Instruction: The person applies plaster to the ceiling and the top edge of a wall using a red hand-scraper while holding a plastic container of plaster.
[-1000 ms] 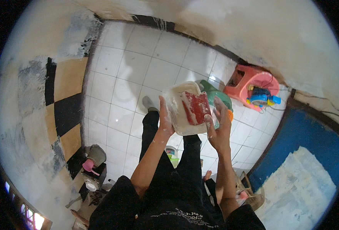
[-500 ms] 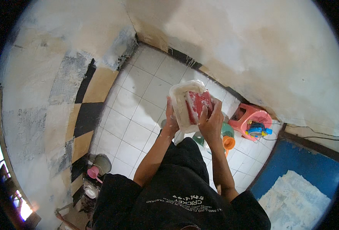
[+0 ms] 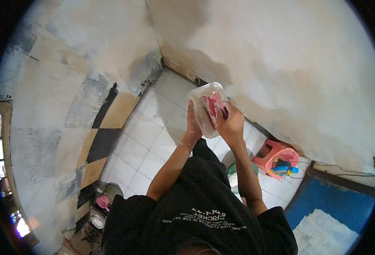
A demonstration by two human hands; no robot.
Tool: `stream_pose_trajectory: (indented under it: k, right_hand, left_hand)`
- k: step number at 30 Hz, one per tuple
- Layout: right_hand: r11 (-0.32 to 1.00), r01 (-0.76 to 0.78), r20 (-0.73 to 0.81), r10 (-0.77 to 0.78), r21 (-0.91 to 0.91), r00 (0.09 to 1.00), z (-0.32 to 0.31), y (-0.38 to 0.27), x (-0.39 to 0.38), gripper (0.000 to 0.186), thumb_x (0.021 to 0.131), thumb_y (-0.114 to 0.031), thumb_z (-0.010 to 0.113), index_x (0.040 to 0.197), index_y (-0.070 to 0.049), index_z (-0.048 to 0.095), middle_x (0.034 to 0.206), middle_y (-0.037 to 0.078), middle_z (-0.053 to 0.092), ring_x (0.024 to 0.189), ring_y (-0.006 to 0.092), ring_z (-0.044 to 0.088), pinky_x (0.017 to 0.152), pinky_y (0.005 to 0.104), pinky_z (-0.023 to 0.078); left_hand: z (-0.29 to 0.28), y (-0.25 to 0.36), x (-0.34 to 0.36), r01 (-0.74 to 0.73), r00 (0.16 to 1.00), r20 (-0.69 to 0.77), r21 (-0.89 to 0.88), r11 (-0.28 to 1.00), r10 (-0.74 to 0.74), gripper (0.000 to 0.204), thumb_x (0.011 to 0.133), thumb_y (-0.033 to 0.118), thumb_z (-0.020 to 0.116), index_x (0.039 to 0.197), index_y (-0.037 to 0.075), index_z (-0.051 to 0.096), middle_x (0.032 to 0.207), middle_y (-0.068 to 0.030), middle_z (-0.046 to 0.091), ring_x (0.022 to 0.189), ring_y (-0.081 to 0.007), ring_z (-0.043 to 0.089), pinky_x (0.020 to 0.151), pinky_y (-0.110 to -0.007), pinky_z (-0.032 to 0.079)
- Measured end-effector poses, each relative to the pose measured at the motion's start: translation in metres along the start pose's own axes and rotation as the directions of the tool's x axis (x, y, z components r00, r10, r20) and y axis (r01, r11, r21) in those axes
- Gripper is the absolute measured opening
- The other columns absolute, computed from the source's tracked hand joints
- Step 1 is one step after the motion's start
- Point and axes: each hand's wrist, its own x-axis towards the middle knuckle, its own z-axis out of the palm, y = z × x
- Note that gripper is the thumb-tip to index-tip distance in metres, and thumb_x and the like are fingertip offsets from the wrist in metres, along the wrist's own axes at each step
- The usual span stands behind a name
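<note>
In front of me a clear, rectangular plastic tub (image 3: 210, 134) is held up, its inside coated with off-white paste. My left hand (image 3: 192, 124) grips the tub along its left side. In my right hand (image 3: 231, 124) is a red block-like spreading tool (image 3: 213, 104), smeared with white paste and tilted within the tub's opening. Thumb and fingers close on the tool's right end. Its underside is hidden, so its exact kind cannot be made out.
Patchy plastered walls (image 3: 272, 51) meet at a corner ahead. Below lies a white tiled floor (image 3: 153, 127). To the right stands a pink plastic stool (image 3: 267, 158) with a blue-and-yellow object (image 3: 284, 168) on it, beside a blue panel (image 3: 338, 197). A bucket with a pink dipper (image 3: 103, 202) sits at left.
Both hands have moved slightly upward in view with the tub and red tool. The tool has turned, showing a narrower face. My view has shifted, hiding the orange item near my right arm.
</note>
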Motion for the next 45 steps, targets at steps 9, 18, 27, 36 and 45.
stream_pose_trajectory:
  k: [9,18,27,36,45]
  right_hand:
    - [0.998,0.047,0.266,-0.036,-0.034,0.963,0.019,0.006,0.096,0.026,0.077,-0.010,0.058,0.097,0.006,0.053,0.078,0.028,0.059,0.077,0.0443,0.058,0.067,0.0461,0.047]
    - [0.985,-0.069,0.188,0.098,-0.157,0.977,0.013,-0.011,0.158,0.016,0.078,-0.004,0.054,0.091,0.005,0.049,0.077,0.029,0.057,0.076,0.0474,0.056,0.066,0.0487,0.045]
    - [0.923,-0.252,-0.070,0.242,-0.291,0.968,0.017,-0.047,0.197,0.013,0.081,-0.002,0.052,0.092,0.004,0.048,0.069,0.026,0.058,0.067,0.0451,0.058,0.061,0.0478,0.046]
    - [0.946,-0.158,-0.143,0.122,-0.282,0.982,0.050,-0.047,0.206,0.016,0.080,-0.003,0.052,0.095,0.003,0.052,0.072,0.026,0.060,0.068,0.0449,0.059,0.060,0.0476,0.047]
    - [0.937,-0.148,-0.122,0.114,-0.317,0.986,0.070,-0.053,0.227,0.015,0.079,-0.004,0.054,0.093,0.003,0.053,0.071,0.024,0.060,0.068,0.0440,0.059,0.061,0.0463,0.048]
  left_hand:
    - [0.008,0.031,0.077,-0.046,0.999,0.012,0.026,0.999,0.046,0.068,0.089,0.061,0.033,0.128,0.006,0.042,0.119,-0.0134,0.053,0.107,-0.0258,0.054,0.096,-0.040,0.042]
    - [0.005,0.062,0.131,0.100,0.991,0.097,-0.038,0.994,-0.096,0.072,0.088,0.063,0.033,0.132,0.006,0.038,0.125,-0.0146,0.050,0.113,-0.0280,0.051,0.099,-0.043,0.040]
    - [0.025,0.102,0.167,0.145,0.978,0.145,0.029,0.989,-0.147,0.074,0.088,0.063,0.031,0.136,0.007,0.032,0.128,-0.0146,0.048,0.114,-0.0280,0.051,0.096,-0.043,0.044]
    - [0.031,0.127,0.190,0.184,0.969,0.149,0.085,0.979,-0.195,0.073,0.086,0.064,0.036,0.135,0.010,0.034,0.126,-0.0138,0.049,0.111,-0.0292,0.053,0.094,-0.044,0.045]
    - [0.044,0.173,0.178,0.204,0.970,0.109,0.124,0.971,-0.218,0.070,0.089,0.062,0.032,0.132,0.007,0.037,0.121,-0.0150,0.051,0.108,-0.0262,0.054,0.093,-0.040,0.046]
